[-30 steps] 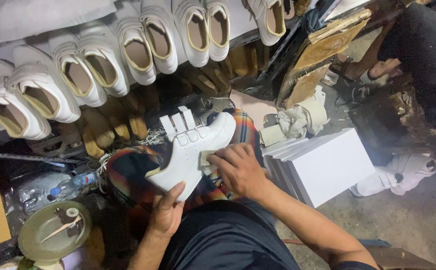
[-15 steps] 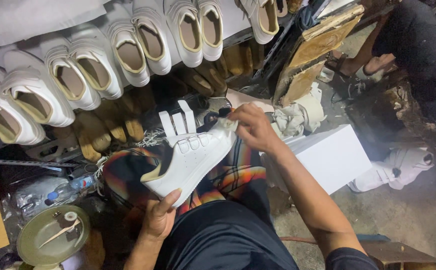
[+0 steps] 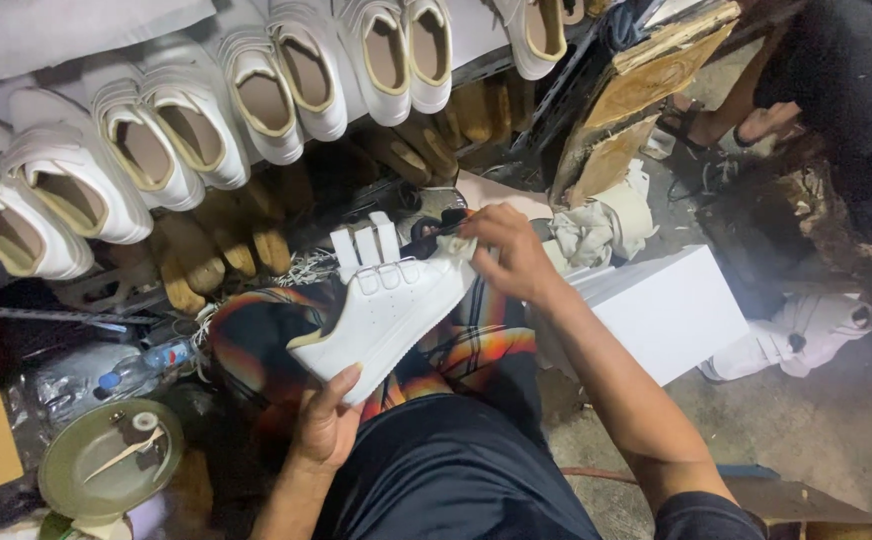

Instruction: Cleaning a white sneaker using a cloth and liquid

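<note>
Holding a white leather shoe with three straps (image 3: 391, 305) over the lap, the person keeps it in the middle of the frame, with the toe pointing to the lower left and the straps standing up. The left hand (image 3: 324, 425) supports the shoe from below at the toe end; its grip is closed around the sole edge, with the thumb lying on the white upper. The right hand (image 3: 511, 255) is at the heel end, just right of the straps. Its fingers are pinched closed on a small pale cloth (image 3: 459, 246), which touches the back part of the shoe.

Under the shoe there is a checked cloth in red, orange and dark colours (image 3: 256, 345). In the upper left of the frame, a row of white shoes with beige lining (image 3: 186, 140) stands on a rack. A white rectangular box (image 3: 661, 310) lies to the right of the right arm. In the lower left, a round green tin lid (image 3: 106, 465) is near a plastic bottle with a blue cap (image 3: 131, 370).
</note>
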